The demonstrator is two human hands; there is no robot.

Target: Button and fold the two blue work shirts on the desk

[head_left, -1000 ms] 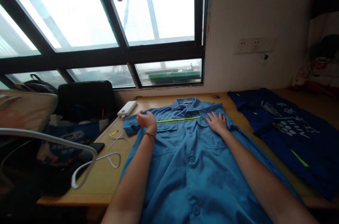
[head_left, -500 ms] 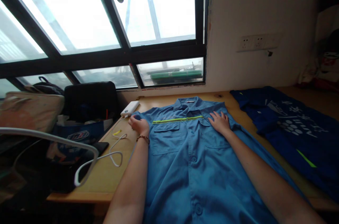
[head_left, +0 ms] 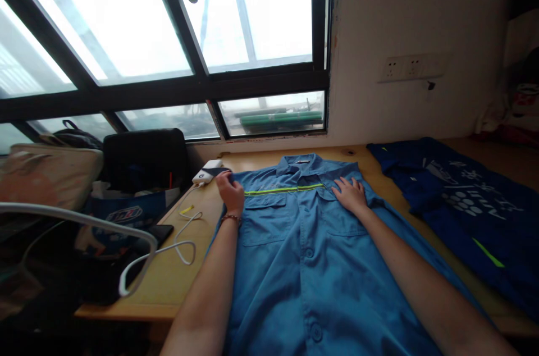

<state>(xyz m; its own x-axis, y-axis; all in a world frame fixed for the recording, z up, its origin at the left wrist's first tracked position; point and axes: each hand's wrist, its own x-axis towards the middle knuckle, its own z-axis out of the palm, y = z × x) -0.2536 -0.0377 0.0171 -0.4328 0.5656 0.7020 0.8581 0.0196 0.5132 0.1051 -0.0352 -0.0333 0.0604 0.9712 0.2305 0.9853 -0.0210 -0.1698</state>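
A blue button-up work shirt (head_left: 269, 288) lies front up with its collar toward the window and a yellow-green stripe across the chest. At the shirt's left shoulder edge, my left hand (head_left: 231, 194) is closed on the sleeve cloth; a dark flap of that cloth sticks out over a white power bank (head_left: 204, 173). My right hand (head_left: 351, 195) rests flat on the right side of the chest, above the pocket, fingers spread. A bracelet (head_left: 231, 219) circles my left wrist.
A white cable (head_left: 185, 243) runs from the power bank along the wooden table (head_left: 155, 294). Dark blue printed clothing (head_left: 446, 187) lies at the right. Bags (head_left: 48, 176) and a black case (head_left: 145, 159) stand at the left. Behind are a window and wall sockets (head_left: 400, 67).
My left hand has moved a little right and away from me, drawing the sleeve cloth with it, so a flap now covers part of the power bank. My right hand stays put.
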